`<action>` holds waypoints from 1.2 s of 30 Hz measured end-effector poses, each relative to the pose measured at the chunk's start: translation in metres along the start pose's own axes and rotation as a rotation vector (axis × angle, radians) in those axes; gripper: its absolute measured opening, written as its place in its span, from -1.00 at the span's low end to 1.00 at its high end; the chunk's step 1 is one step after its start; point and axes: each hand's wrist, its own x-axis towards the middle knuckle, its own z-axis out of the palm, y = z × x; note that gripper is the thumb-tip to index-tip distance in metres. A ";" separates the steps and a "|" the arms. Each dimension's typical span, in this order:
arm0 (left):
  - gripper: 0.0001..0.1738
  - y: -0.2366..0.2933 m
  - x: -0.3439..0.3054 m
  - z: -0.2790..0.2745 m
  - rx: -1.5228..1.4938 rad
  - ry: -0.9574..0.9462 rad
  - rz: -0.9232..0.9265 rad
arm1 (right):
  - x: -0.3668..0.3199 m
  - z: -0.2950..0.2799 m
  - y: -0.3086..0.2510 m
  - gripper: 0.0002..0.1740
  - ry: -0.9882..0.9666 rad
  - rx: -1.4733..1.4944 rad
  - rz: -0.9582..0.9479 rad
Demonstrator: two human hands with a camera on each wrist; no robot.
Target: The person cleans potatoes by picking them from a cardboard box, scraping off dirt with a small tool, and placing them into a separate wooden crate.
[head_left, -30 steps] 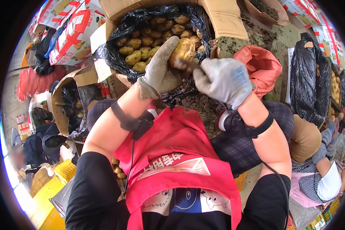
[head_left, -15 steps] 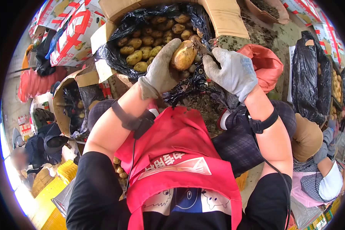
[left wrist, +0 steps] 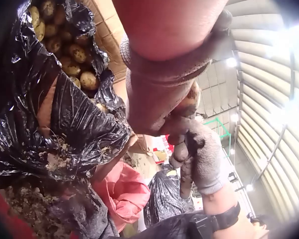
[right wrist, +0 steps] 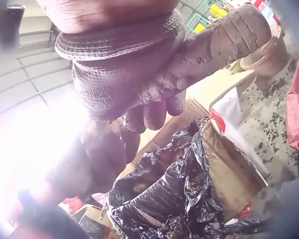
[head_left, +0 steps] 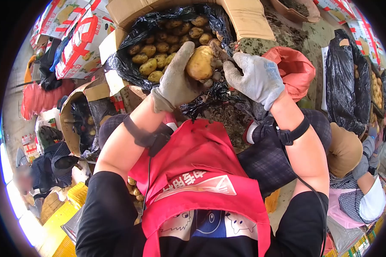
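Note:
In the head view my gloved left hand (head_left: 178, 77) grips a large yellow potato (head_left: 200, 63), thumb up along its side and muddy fingertips showing beneath. The gloved right hand (head_left: 258, 77) is just right of the potato. Its soiled brown index finger reaches to the potato's upper right side, and the thumb lies below that finger. From the left wrist, the potato (left wrist: 189, 102) shows partly behind the left glove, with the right hand (left wrist: 204, 154) beyond. In the right wrist view the right glove (right wrist: 124, 84) is caked with dirt, several fingertips bent under the palm.
Below the hands, an open cardboard box (head_left: 248, 19) lined with black plastic (head_left: 133, 36) holds many potatoes (head_left: 161, 47). A red bag (head_left: 294, 73) lies to the right, near a dirt-filled pan (head_left: 296, 10). Another lined box (head_left: 68, 124) stands left; another person's arm (head_left: 364, 180) shows at right.
The right hand has gone from blurred motion against the potato to a steadier position beside it. The potato has turned in the left hand and shifted slightly left.

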 end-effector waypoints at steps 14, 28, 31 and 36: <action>-0.48 -0.005 0.007 -0.004 0.138 0.379 0.112 | -0.003 0.005 -0.020 -0.63 -0.041 -0.076 -0.100; -0.47 -0.001 0.002 -0.013 0.169 0.220 0.081 | 0.001 -0.004 0.004 -0.63 0.027 -0.045 -0.042; -0.51 -0.006 0.002 -0.008 0.268 0.239 0.087 | 0.001 -0.001 0.008 -0.63 -0.040 -0.058 -0.051; -0.48 -0.006 0.005 -0.020 0.319 0.169 0.096 | -0.011 -0.003 -0.022 -0.60 -0.296 -0.135 -0.157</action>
